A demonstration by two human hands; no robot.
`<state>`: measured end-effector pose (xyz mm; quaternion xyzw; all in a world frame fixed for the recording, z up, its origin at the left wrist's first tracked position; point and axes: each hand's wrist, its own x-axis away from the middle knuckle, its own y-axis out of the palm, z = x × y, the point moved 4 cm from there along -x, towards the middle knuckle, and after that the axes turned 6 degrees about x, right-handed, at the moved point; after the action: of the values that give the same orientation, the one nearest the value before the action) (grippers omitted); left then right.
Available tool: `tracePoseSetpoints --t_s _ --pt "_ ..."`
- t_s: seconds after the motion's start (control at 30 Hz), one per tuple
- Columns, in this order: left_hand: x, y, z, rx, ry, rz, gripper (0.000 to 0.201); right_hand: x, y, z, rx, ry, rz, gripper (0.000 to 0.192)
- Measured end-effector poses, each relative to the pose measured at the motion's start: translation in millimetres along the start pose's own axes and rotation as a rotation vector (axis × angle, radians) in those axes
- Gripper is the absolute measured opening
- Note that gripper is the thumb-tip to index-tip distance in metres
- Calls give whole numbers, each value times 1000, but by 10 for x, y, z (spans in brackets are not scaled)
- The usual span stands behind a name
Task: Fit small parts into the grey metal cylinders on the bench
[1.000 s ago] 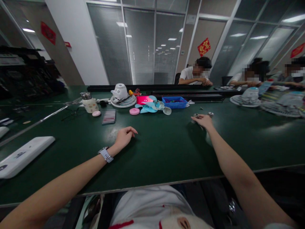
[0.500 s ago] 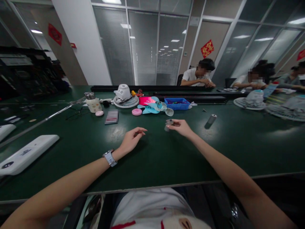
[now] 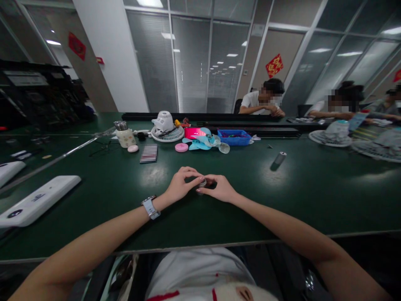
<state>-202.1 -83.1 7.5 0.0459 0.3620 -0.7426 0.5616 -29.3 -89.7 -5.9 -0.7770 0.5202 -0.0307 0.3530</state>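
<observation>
Between left hand (image 3: 180, 186), right hand (image 3: 221, 189): small metal cylinder (image 3: 202, 183), pinched.

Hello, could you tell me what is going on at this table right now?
A person seated at the green table has both hands together over a small silvery cylinder: the left hand and the right hand pinch it between the fingertips, just above the tabletop. A second similar cylinder lies apart to the right. Fan parts and a blue tray sit farther back, where other people are seated.
</observation>
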Motion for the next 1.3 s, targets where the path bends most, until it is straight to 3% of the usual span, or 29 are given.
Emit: tracePoseSetpoints --t_s 0.17,0.3,0.4,0.5,0.67,0.73,0.83,0.97,1.03,1.1,1.2,1.23,1.3 --pt "-35 -129 -96 -75 -20 96 31 19 18 19 -52 20 41 42" --pt "-29 -110 -315 -245 -96 -22 31 25 6 -13 -25 8 66 40" --pt "-9 -71 -392 -321 -129 -100 30 -27 -161 56 47 28 138 39" --pt "8 -61 -386 -338 -129 -119 33 -95 -596 325 156 105 327 46" --pt "23 -108 -346 -274 -136 -65 42 37 -1593 989 539 389 705 48" --pt "27 -129 -326 -255 -147 -38 41 160 -1870 1195 663 538 763 46" --pt "30 -146 -303 -240 -167 -10 40 297 -2067 1383 730 689 766 42" --pt "31 -147 -344 -217 -203 17 39 337 -2076 1463 713 832 718 41" --pt "32 -146 -393 -192 -213 35 39 327 -2031 1418 704 903 717 49" --pt "37 -151 -444 -167 -225 59 39 306 -1958 1259 778 906 801 64" --pt "47 -161 -492 -143 -240 94 38 194 -1677 824 993 611 920 71" --pt "49 -163 -497 -138 -241 101 38 132 -1512 668 1026 453 876 66" --pt "50 -164 -491 -129 -238 110 37 2 -1092 403 970 162 634 54"
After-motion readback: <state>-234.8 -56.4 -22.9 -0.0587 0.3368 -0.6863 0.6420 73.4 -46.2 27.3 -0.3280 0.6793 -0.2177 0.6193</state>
